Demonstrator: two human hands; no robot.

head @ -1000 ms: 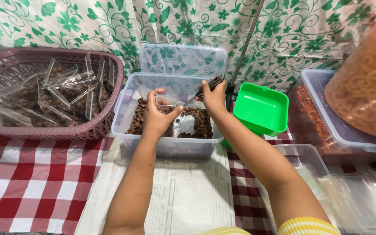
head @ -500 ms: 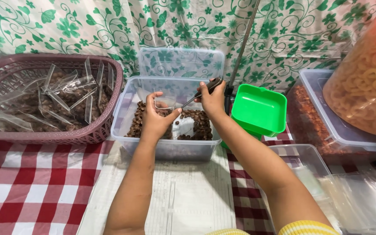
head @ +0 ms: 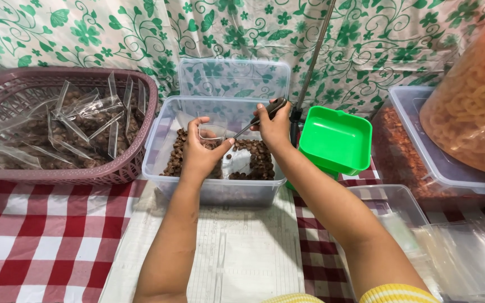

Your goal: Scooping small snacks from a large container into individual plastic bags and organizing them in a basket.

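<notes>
Both forearms reach forward, nearly parallel; the left hand (head: pixel 200 151) is cupped, the right hand (head: pixel 275 128) clenched, wrists bent down.

Filled clear plastic packets (head: pixel 79 120) stand in the purple basket (head: pixel 141 101) at left; empty clear bags (head: pixel 467 252) lie at right on the worktop (head: pixel 40 235).

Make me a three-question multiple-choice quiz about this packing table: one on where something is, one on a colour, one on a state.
1. The basket of filled bags sits where?
A left of the clear tub
B right of it
C inside it

2. The scale's tray is
A red
B green
C blue

3. The right hand is
A empty
B flat on the cloth
C gripping a spoon

Answers:
1 A: the purple basket stands left of the clear tub.
2 B: the tray is bright green.
3 C: the right hand grips a spoon beside the small bag held by the left hand.
</notes>
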